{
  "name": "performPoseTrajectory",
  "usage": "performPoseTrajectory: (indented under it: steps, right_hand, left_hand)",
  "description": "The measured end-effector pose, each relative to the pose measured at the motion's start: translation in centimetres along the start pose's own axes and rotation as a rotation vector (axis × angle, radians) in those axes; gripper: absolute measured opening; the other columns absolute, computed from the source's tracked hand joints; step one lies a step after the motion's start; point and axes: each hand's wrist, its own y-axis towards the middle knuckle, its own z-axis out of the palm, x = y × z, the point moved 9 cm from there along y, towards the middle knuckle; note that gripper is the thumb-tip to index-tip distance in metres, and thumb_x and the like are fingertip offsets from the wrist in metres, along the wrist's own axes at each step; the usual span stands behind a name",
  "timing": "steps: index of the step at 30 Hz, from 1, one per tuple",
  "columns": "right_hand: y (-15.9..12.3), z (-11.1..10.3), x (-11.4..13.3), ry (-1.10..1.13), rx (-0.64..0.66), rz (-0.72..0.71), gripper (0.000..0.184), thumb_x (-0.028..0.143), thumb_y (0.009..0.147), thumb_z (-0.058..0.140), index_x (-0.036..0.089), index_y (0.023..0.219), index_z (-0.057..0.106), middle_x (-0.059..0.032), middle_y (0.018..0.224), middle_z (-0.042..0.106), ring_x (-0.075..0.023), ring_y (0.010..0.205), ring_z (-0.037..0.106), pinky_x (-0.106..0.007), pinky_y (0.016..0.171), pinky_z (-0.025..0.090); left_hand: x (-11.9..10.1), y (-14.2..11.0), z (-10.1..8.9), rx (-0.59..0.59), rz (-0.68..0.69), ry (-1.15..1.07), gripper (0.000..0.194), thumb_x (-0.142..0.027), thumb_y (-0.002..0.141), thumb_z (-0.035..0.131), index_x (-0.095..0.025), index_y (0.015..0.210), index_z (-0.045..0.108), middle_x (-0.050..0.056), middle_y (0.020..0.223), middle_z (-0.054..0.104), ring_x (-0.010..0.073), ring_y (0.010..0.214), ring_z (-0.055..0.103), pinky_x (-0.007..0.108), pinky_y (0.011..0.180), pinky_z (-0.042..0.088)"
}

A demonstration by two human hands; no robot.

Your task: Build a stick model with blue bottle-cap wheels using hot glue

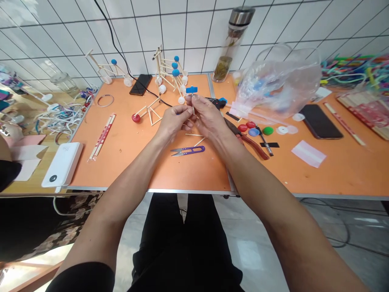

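Observation:
My left hand (pixel 174 120) and my right hand (pixel 206 115) meet above the orange table (pixel 127 162), fingers pinched together. Between them stands a thin wooden stick (pixel 192 104) with a small blue piece (pixel 191 89) on its top end. Both hands pinch the stick near its lower part. Purple thread snips (pixel 188 151) lie on the table just below my hands, with loose stick pieces (pixel 199 141) beside them. A stick frame with a red cap (pixel 147 113) lies left of my hands.
Stick models with blue and white balls (pixel 173 77) stand at the back by the tiled wall, near a black phone (pixel 141 84). Right: red-handled pliers (pixel 249 140), coloured bottle caps (pixel 258 129), a plastic bag (pixel 276 87), a second phone (pixel 320 121), a glass bottle (pixel 232 44). Left: wrapped chopsticks (pixel 101 136), a white power bank (pixel 62 164).

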Motion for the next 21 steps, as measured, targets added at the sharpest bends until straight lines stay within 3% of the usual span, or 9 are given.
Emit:
performPoseTrajectory:
  steps: [6, 11, 14, 17, 19, 21]
  right_hand:
    - [-0.4, 0.7, 0.2, 0.104, -0.017, -0.047, 0.069, 0.092, 0.080, 0.086, 0.030, 0.104, 0.071, -0.0030, 0.106, 0.079, -0.0201, 0.089, 0.070, -0.030, 0.062, 0.054]
    - [-0.2, -0.2, 0.2, -0.001, -0.045, -0.044, 0.065, 0.088, 0.085, 0.084, 0.030, 0.112, 0.072, -0.0036, 0.104, 0.079, -0.0222, 0.101, 0.073, -0.033, 0.077, 0.060]
    - [-0.2, -1.6, 1.1, -0.254, -0.104, -0.110, 0.059, 0.077, 0.098, 0.076, 0.030, 0.135, 0.071, -0.0074, 0.121, 0.079, -0.0245, 0.113, 0.073, -0.038, 0.090, 0.062]
    - [-1.2, -2.0, 4.5, -0.669, -0.192, -0.390, 0.064, 0.054, 0.106, 0.072, 0.027, 0.163, 0.060, -0.0159, 0.152, 0.068, -0.0301, 0.130, 0.070, -0.050, 0.107, 0.061]
    - [-2.2, -1.0, 6.1, -0.959, -0.178, -0.557, 0.062, 0.043, 0.107, 0.071, 0.028, 0.166, 0.060, -0.0177, 0.168, 0.057, -0.0353, 0.146, 0.062, -0.056, 0.119, 0.055]
    - [-2.7, 0.2, 6.3, -1.169, -0.100, -0.625, 0.048, 0.037, 0.110, 0.066, 0.029, 0.157, 0.070, -0.0151, 0.175, 0.052, -0.0376, 0.157, 0.054, -0.059, 0.126, 0.049]
  left_hand:
    - [0.2, 0.3, -0.4, -0.031, 0.011, -0.059, 0.018, -0.019, 0.092, 0.092, -0.018, 0.087, 0.074, -0.003, 0.074, 0.077, 0.0053, 0.053, 0.065, 0.016, 0.054, 0.051]
    - [-0.7, 0.9, -2.1, -0.113, 0.088, -0.014, 0.019, -0.021, 0.089, 0.094, -0.019, 0.083, 0.076, -0.005, 0.067, 0.070, 0.0047, 0.051, 0.059, 0.017, 0.050, 0.045]
    - [-1.6, 1.2, -4.0, -0.208, 0.144, 0.066, 0.023, -0.024, 0.089, 0.094, -0.021, 0.077, 0.075, -0.005, 0.063, 0.066, 0.0063, 0.050, 0.055, 0.019, 0.048, 0.043]
    - [-2.3, 1.3, -4.9, -0.223, 0.190, 0.189, 0.022, -0.021, 0.089, 0.090, -0.021, 0.073, 0.075, -0.004, 0.060, 0.063, 0.0085, 0.049, 0.052, 0.022, 0.047, 0.041]
    - [-2.4, 1.3, -4.6, -0.168, 0.192, 0.259, 0.019, -0.018, 0.089, 0.088, -0.021, 0.073, 0.077, -0.003, 0.058, 0.062, 0.0094, 0.048, 0.051, 0.025, 0.048, 0.040]
    - [-2.2, 1.3, -3.9, -0.098, 0.174, 0.285, 0.017, -0.017, 0.088, 0.087, -0.020, 0.073, 0.079, -0.003, 0.057, 0.061, 0.0098, 0.048, 0.050, 0.026, 0.048, 0.040]
